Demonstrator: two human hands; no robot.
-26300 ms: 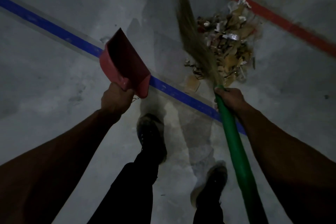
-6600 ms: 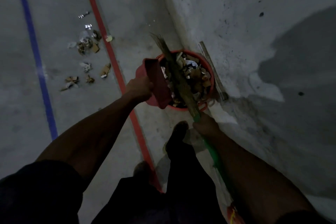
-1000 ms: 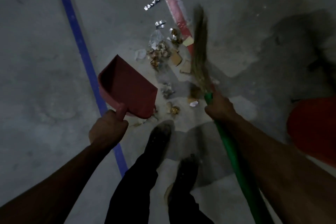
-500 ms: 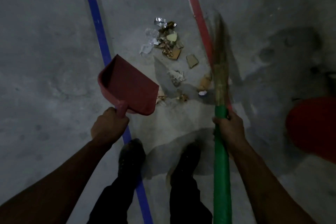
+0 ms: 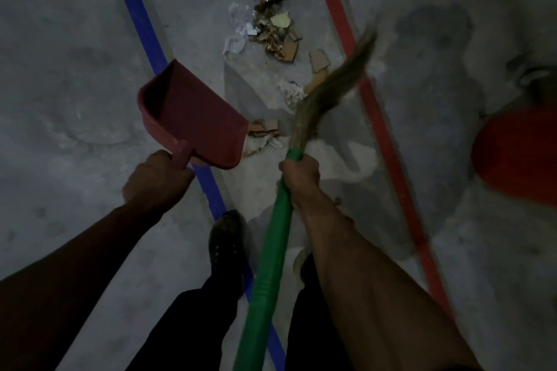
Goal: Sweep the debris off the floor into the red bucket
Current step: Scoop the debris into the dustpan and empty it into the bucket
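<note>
Left hand (image 5: 156, 179) grips the red dustpan (image 5: 193, 117); right hand (image 5: 300, 173) grips the broom (image 5: 328, 90) beside debris (image 5: 275, 30), upper centre.

Left hand (image 5: 156, 179) and right hand (image 5: 300, 179) both clenched.

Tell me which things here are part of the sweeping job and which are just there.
Part of the job:
- broom, gripped by the right hand
- red dustpan, held by the left hand
- debris on the floor
- red bucket at the right edge

Just there:
- blue floor line
- red floor line
- the person's shoes
</note>
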